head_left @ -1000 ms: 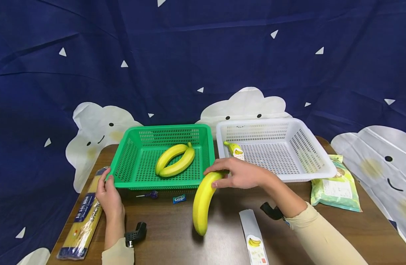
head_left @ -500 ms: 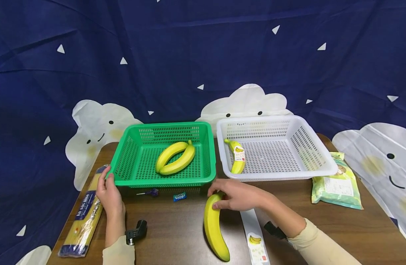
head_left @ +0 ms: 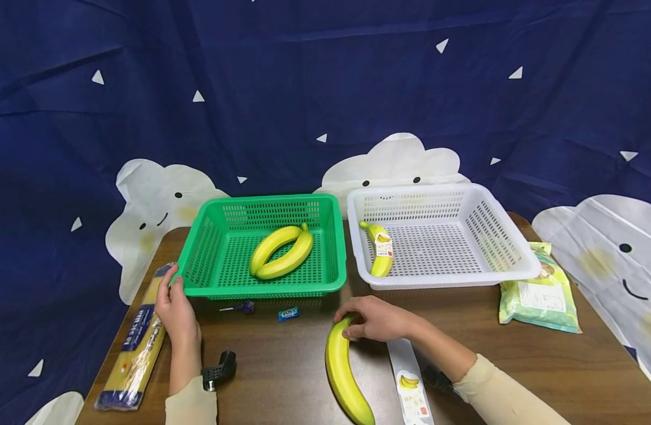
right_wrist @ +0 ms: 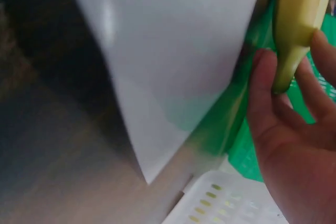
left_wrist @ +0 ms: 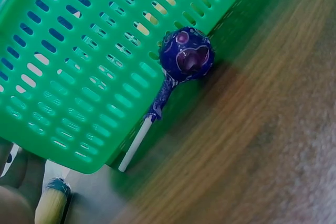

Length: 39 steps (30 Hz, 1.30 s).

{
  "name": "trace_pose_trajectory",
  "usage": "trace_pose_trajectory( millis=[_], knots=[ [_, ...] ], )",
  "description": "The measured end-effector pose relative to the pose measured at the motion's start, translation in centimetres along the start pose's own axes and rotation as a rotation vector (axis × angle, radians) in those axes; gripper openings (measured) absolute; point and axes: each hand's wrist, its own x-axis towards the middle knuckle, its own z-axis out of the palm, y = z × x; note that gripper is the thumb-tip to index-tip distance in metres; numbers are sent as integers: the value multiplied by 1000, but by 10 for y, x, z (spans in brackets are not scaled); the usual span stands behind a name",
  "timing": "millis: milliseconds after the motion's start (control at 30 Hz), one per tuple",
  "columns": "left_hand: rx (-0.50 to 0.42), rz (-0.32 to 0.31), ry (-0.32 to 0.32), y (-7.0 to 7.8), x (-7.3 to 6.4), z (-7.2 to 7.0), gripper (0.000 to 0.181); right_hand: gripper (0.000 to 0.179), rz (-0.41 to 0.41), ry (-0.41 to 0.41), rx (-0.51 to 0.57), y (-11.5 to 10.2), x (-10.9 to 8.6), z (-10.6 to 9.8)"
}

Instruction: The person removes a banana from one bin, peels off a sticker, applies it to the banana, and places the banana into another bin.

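Head view: see one labelled banana (head_left: 382, 265) in white basket (head_left: 452, 281), right of centre; judging that one done. See no label on held banana (head_left: 341, 363), lower centre, nor on pair of bananas (head_left: 285, 267) in green basket (head_left: 267, 293), left of centre; reckon three left. See one label (head_left: 409, 381) on strip (head_left: 402, 354), lower right of centre. Pinching held banana by its upper end with right hand (head_left: 373, 319). Resting left hand (head_left: 174, 310) against green basket's lower-left corner, loosely bent; can't tell if gripping.

Left wrist view: see thin slotted plastic across upper left, rounded at the corner. Near it, see ball-headed lollipop (left_wrist: 184, 59) in shiny wrap, on streaky wood-grain table (left_wrist: 257, 124).

Right wrist view: see smooth, faintly ridged peel at upper right, tapering to greenish stem between thumb and fingers. See flat, glossy white strip down the middle, pointed at bottom.
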Motion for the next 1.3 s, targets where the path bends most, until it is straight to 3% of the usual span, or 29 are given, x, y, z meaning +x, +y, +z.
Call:
trace_pose_trajectory(
  millis=[300,433,533,600,667,733,767,833,900,933,1000,1133,1200,1300],
  knots=[
    [36,-14,6,2,0,4,32,21,-2,47,-41,7,0,1],
    [73,-24,67,9,-2,4,32,22,-2,41,-18,8,0,2],
    [180,58,156,21,-8,3,31,23,-6,41,-12,8,0,3],
    [286,169,212,32,-15,4,29,23,-13,45,-19,8,1,3],
    [371,317,222,46,-27,7,26,23,-13,55,-31,9,0,3],
    [426,479,135,60,-42,13,23,23,-16,62,-47,9,0,4],
    [439,579,57,66,-51,17,22,23,-17,65,-55,9,0,4],
    [453,736,-161,73,-71,26,20,23,-19,72,-74,9,-1,4],
    [469,814,-398,72,-93,35,19,24,-25,72,-90,10,0,4],
    [472,814,-509,68,-105,39,20,24,-27,71,-96,10,0,4],
    [513,734,-696,57,-127,45,24,25,-35,73,-106,11,0,5],
    [622,404,-964,33,-167,54,36,29,-48,80,-125,11,-2,5],
    [686,272,-1046,22,-182,57,42,31,-47,105,-158,11,-6,5],
    [760,180,-1098,11,-197,61,48,32,-31,164,-217,11,-17,5]
  ],
)
